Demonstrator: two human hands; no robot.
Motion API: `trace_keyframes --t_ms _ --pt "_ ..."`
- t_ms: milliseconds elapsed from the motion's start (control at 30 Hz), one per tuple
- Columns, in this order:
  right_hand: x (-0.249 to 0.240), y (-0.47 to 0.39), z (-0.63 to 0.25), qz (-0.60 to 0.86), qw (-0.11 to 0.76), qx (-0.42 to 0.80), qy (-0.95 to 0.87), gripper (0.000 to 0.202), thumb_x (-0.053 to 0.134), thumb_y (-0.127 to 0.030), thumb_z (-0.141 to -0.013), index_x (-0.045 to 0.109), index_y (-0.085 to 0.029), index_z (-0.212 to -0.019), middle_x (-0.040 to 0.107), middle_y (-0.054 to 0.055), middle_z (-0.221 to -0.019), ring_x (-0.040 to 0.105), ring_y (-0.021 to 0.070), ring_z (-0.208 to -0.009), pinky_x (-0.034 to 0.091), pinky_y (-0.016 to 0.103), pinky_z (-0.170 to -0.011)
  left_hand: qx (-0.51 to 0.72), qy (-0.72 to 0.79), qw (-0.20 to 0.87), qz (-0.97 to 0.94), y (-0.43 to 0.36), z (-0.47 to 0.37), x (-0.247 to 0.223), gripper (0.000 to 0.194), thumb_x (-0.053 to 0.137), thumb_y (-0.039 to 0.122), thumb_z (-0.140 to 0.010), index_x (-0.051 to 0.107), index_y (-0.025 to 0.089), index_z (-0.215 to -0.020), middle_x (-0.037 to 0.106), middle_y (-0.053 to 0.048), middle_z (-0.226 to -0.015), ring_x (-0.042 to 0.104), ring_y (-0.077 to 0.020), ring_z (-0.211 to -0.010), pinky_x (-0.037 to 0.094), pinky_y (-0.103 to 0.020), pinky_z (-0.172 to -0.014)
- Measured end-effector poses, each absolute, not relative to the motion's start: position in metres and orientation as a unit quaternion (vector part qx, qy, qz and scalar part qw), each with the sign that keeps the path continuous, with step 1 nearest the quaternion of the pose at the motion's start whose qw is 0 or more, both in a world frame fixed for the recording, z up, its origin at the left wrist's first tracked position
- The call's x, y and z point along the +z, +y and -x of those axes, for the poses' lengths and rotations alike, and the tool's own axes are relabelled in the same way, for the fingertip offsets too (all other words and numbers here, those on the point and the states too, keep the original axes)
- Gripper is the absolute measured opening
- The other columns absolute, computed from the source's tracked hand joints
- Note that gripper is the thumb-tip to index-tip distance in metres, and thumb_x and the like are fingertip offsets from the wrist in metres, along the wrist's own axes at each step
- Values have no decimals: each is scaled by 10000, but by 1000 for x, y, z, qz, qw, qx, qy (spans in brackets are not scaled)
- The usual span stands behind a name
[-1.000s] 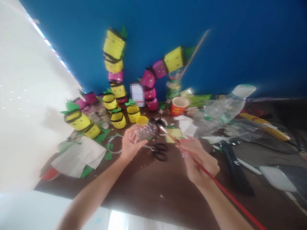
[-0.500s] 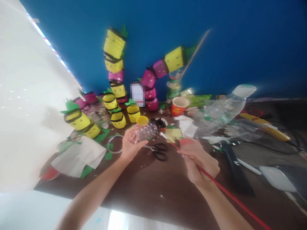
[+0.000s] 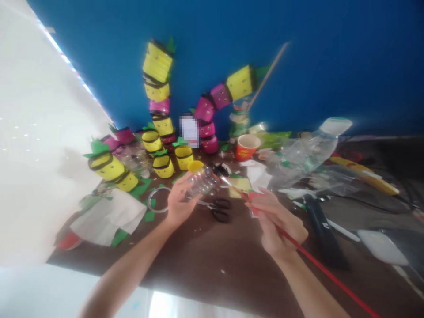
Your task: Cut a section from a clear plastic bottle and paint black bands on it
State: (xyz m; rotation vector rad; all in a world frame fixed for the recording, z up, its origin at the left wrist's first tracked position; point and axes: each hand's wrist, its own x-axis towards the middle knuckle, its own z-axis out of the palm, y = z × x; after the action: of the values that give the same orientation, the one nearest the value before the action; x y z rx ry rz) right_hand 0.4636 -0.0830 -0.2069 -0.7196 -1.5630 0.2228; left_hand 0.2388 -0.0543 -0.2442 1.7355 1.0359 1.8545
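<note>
My left hand (image 3: 180, 198) is closed around a clear ribbed plastic bottle piece (image 3: 202, 182), held tilted just above the table. Its right end looks dark, and a yellow round thing (image 3: 195, 166) shows at its upper left; I cannot tell whether they are joined. In my right hand (image 3: 278, 218) is a long red-handled paintbrush (image 3: 318, 263), gripped with the fingers pinched. The brush's pale front end points left, close to the bottle piece's dark end; blur hides whether they touch. Black-handled scissors (image 3: 221, 210) lie on the table between my hands.
Yellow pineapple-like cups (image 3: 163, 167) stand at the back left, with stacked yellow and magenta cups on the blue wall (image 3: 314, 57). A red paper cup (image 3: 247, 148), a large clear bottle (image 3: 318, 141), a tape ring (image 3: 159, 199), and white paper (image 3: 111, 214) surround the work.
The brush's front end has moved up and left toward the bottle piece's dark end. My right hand has shifted slightly; my left has turned the bottle piece a little.
</note>
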Motion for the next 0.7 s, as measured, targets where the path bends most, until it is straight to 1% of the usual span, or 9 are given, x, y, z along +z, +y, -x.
trace_keyframes --t_ms 67,167,233,333,400,500,567,633,700 --pt "-208 -82 -465 316 643 102 -690 226 547 -76 -790 675 -231 -895 693 17 -768 666 201 -762 507 536 -910 663 366 201 -621 -55 -240 -243 407 754 72 -659 601 234 -999 599 -94 -1238 538 -261 -1226 560 -377 -881" --pt "-208 -81 -466 294 666 87 -680 208 536 -84 -795 671 -233 -852 667 -2 -728 645 178 -691 524 517 -888 663 362 203 -623 -56 -241 -242 402 742 61 -668 600 236 -1001 595 -92 -1239 542 -251 -1222 550 -383 -904" --pt "-208 -81 -467 291 674 86 -673 216 524 -88 -803 670 -233 -870 666 -1 -743 646 180 -711 529 507 -882 662 366 208 -620 -56 -241 -242 389 749 78 -667 600 231 -993 598 -98 -1231 545 -253 -1216 550 -387 -904" --pt "-208 -81 -466 308 652 101 -685 242 528 -70 -796 670 -225 -915 684 18 -786 660 202 -784 520 507 -895 658 377 213 -616 -56 -240 -242 381 766 111 -658 601 230 -980 599 -101 -1228 541 -260 -1218 555 -380 -890" --pt "-206 -82 -466 304 656 95 -684 215 539 -66 -782 673 -222 -844 669 9 -730 652 189 -719 525 501 -879 659 384 209 -612 -56 -240 -242 375 772 127 -656 601 228 -974 601 -99 -1225 543 -260 -1215 555 -373 -884" --pt "-200 -82 -465 306 703 79 -638 173 552 -114 -777 645 -220 -677 616 -20 -617 605 153 -579 545 460 -819 665 398 198 -600 -56 -241 -241 375 776 143 -656 597 211 -978 596 -112 -1225 547 -265 -1209 549 -373 -885" --pt "-197 -82 -465 331 718 85 -607 173 540 -161 -793 642 -221 -667 626 -17 -604 615 162 -570 546 453 -803 674 405 204 -584 -56 -241 -240 401 791 157 -640 591 201 -985 588 -125 -1230 541 -274 -1212 543 -380 -887" --pt "-198 -82 -463 355 723 87 -586 160 522 -198 -811 656 -219 -725 655 -4 -625 654 194 -622 538 470 -815 685 411 239 -552 -56 -241 -239 477 821 176 -601 580 205 -1012 579 -126 -1245 549 -277 -1200 536 -384 -892" --pt "-201 -80 -462 369 730 79 -570 148 520 -214 -814 667 -210 -799 686 11 -682 679 216 -686 524 490 -846 694 411 318 -498 -54 -240 -237 556 846 214 -567 563 219 -1046 603 -106 -1213 599 -263 -1127 535 -389 -887"
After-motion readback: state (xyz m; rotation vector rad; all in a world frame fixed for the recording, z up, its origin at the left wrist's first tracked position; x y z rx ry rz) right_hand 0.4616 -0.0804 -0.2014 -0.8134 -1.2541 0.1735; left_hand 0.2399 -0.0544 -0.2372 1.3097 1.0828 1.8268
